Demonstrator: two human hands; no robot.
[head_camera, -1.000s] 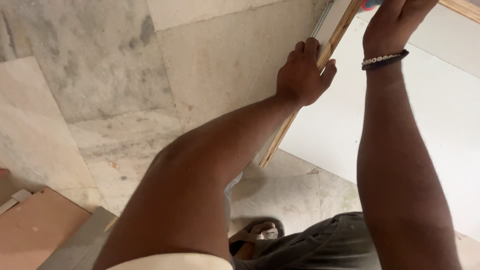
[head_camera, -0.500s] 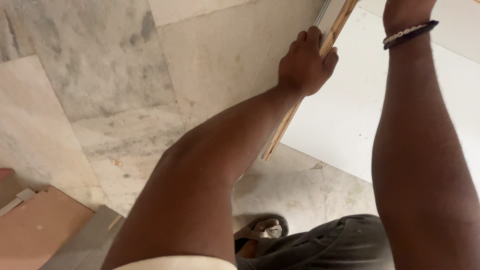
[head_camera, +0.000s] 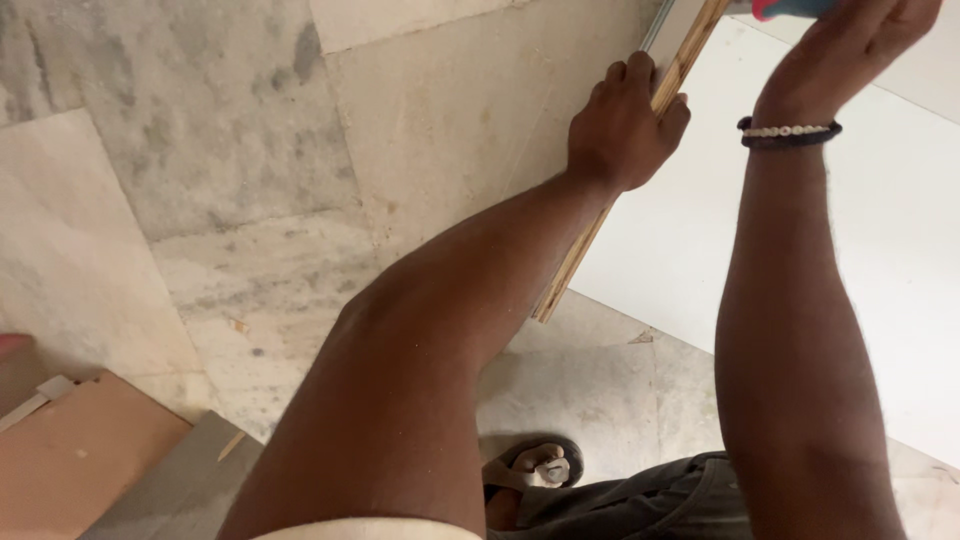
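1. The board has a smooth, matt white laminate face.
2. Its edge shows raw layered plywood, pale and rough, under the left hand.
3. The floor is polished stone, grey and beige, veined, with a dull sheen.
4. The panel looks like matt brown fibreboard.
5. The bracelet has small pale beads on dark cord.
6. The sandal looks rubbery.
7. The shorts are grey cloth.

The left hand is gripping the white board's plywood edge; the right hand is holding a red-and-blue object above it.
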